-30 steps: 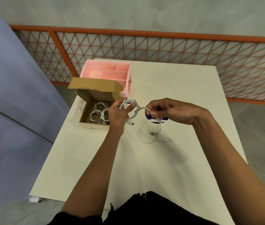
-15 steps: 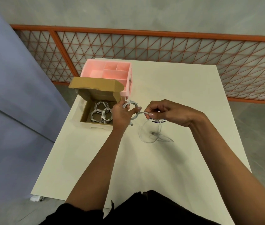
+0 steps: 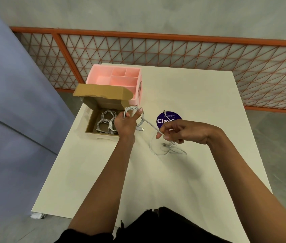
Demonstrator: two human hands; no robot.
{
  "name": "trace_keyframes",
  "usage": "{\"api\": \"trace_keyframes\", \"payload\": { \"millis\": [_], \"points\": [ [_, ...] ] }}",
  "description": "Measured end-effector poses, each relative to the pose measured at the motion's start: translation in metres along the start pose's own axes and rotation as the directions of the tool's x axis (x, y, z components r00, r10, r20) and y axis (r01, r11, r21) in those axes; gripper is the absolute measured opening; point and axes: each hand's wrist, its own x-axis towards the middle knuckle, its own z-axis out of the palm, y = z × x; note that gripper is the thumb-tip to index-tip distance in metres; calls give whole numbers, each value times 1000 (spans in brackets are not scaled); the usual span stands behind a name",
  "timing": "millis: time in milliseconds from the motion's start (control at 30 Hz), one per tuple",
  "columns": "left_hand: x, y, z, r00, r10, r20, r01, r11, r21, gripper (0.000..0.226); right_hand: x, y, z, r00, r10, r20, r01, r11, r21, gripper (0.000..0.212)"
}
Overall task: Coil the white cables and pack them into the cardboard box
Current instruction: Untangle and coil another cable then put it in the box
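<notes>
White cable [image 3: 151,125] stretched between two hands, beside the cardboard box [image 3: 102,92].
Left hand [image 3: 125,123] curls its fingers through the coiled loops just over the box's near right corner; right hand [image 3: 180,131] pinches the free end above a loose cable [image 3: 156,153] on the table [image 3: 173,181].

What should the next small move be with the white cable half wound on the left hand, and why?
Probably one more wrap: the right hand should carry the tail it pinches round the left hand. The white braided cable is looped round those fingers, but a straight stretch spans the gap between the hands, so it seems not ready for the open brown cardboard box.
</notes>
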Motion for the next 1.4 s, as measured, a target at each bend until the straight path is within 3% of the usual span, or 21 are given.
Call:
{"api": "trace_keyframes", "payload": {
  "millis": [100, 200, 267, 367, 467, 567, 667, 767, 867, 933, 1000, 1100, 1167, 1233, 1267, 1400],
  "points": [
    [-1, 4, 2, 1000, -19, 5, 19, 997, -70, 25, 1, 7, 2, 998, 57, -8, -57, 998, 3, 29],
    [-3, 7, 5, 996, -46, 70, 54, 991, -125, 23, 2, 14, 4, 997, 66, -29, -65, 998, 20, 19],
    [-6, 8, 8, 992, -47, 114, 67, 983, -174, 24, 3, 19, 7, 998, 44, -37, -40, 994, 105, 21],
    [-13, 17, 11, 993, -60, 105, 82, 970, -227, 12, 6, 23, 19, 998, 20, -59, -5, 971, 240, 9],
    [-15, 22, 13, 991, -115, 66, 126, 970, -207, 29, 11, 24, 27, 989, 30, -142, 10, 961, 277, 20],
    [-14, 25, 13, 987, -128, 93, 145, 964, -221, 28, 16, 30, 28, 966, 26, -256, 28, 978, 206, 26],
    [-14, 23, 14, 976, -95, 197, 145, 955, -258, 14, 24, 38, 25, 906, 40, -421, 9, 993, 115, 26],
    [-10, 13, 13, 936, -84, 342, 169, 959, -227, 38, 35, 41, 26, 806, 48, -590, -6, 997, 74, 24],
    [-11, 7, 14, 902, -77, 424, 168, 969, -181, 46, 43, 38, 29, 713, 80, -697, 79, 978, 193, 24],
    [-16, 10, 16, 898, -63, 435, 189, 949, -252, 33, 47, 34, 30, 702, 121, -702, 199, 913, 356, 23],
    [-21, 17, 20, 899, -87, 429, 238, 920, -312, 21, 50, 28, 30, 727, 186, -661, 304, 776, 553, 23],
    [-21, 19, 22, 904, -120, 410, 258, 918, -301, 38, 53, 22, 30, 774, 257, -579, 367, 564, 740, 24],
    [-20, 17, 22, 918, -101, 383, 211, 943, -258, 31, 55, 20, 31, 797, 288, -530, 357, 484, 799, 26],
    [-22, 17, 22, 928, -64, 368, 149, 967, -207, 15, 56, 19, 33, 808, 320, -495, 343, 428, 836, 26],
    [-23, 17, 22, 933, -54, 355, 126, 975, -184, 17, 57, 19, 33, 808, 331, -488, 343, 409, 845, 26],
    [-26, 18, 25, 957, -24, 290, 41, 998, -51, 13, 61, 18, 32, 780, 352, -518, 355, 433, 829, 27]
  ]
}}
